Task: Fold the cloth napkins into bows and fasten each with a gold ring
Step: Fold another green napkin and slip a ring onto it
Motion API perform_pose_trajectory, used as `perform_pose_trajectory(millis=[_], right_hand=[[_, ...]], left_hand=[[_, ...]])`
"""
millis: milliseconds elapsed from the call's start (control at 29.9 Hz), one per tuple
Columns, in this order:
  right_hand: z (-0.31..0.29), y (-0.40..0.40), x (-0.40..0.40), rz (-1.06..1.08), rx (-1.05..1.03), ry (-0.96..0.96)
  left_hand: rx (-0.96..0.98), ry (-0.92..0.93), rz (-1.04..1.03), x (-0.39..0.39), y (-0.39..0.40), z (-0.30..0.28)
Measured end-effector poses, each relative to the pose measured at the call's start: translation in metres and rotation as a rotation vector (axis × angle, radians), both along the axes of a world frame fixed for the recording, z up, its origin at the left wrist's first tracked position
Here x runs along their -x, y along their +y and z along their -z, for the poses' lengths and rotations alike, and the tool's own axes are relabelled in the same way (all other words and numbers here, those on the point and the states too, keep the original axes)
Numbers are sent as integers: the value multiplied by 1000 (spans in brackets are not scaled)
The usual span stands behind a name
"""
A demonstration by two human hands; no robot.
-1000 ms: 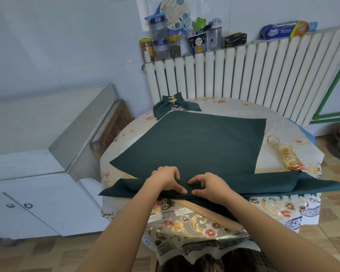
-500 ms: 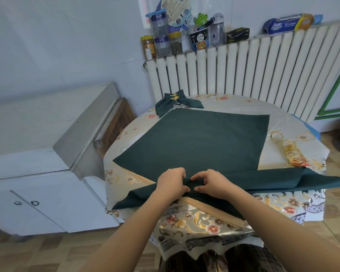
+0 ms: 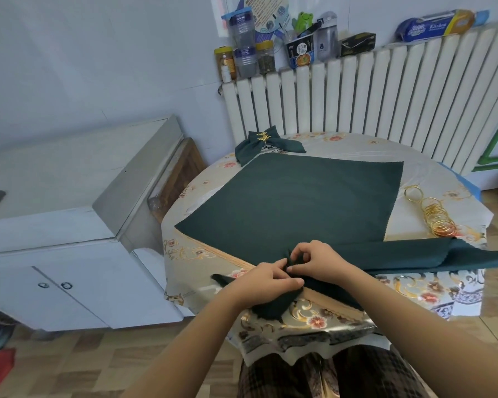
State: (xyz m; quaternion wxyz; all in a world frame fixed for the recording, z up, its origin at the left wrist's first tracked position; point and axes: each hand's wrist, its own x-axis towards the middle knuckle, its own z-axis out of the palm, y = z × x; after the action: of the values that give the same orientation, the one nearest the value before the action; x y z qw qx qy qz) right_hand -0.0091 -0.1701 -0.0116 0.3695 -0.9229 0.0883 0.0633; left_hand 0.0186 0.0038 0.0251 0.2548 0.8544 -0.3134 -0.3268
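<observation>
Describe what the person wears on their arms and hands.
Nothing shows on either: the left hand and right hand are bare, with no rings, watch or gloves, and both forearms are bare with no sleeves in view. Dark checked clothing shows at the lap.

The room is evenly bright with soft, cool daylight — no single strong source shows, though the right side reads slightly lighter. Shadows are faint and diffuse. The glossy tablecloth (image 3: 322, 323) catches pale glare along its near hanging edge, and the gold rings (image 3: 440, 222) glint. The wide-angle lens bends straight lines: the radiator (image 3: 385, 99) fans outward and the white cabinet (image 3: 69, 225) leans toward the frame's left edge. Focus is fairly sharp at the centre — the corners soften, and fine textures look slightly smeared by compression.
</observation>
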Motion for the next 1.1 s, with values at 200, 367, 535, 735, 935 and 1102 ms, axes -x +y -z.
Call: perform_pose_trajectory(millis=[200,367,535,735,935,1102], right_hand=[[-5,3,9,-56,85,0],[-7,1,13,-87,117,15],[-6,1,12,-82,99,20],[-2,3,13,-64,92,-20],[4,16,25,46,108,-105],[1,10,27,73,65,-139]], left_hand=[[-183,13,89,5,-3,-23],[-332,4,252,-4,0,-40],[-351,89,322,-12,4,-46],[27,-306,51,-22,0,-6],[213,-500,18,-13,12,52],[273,-551,-27,-12,6,57]])
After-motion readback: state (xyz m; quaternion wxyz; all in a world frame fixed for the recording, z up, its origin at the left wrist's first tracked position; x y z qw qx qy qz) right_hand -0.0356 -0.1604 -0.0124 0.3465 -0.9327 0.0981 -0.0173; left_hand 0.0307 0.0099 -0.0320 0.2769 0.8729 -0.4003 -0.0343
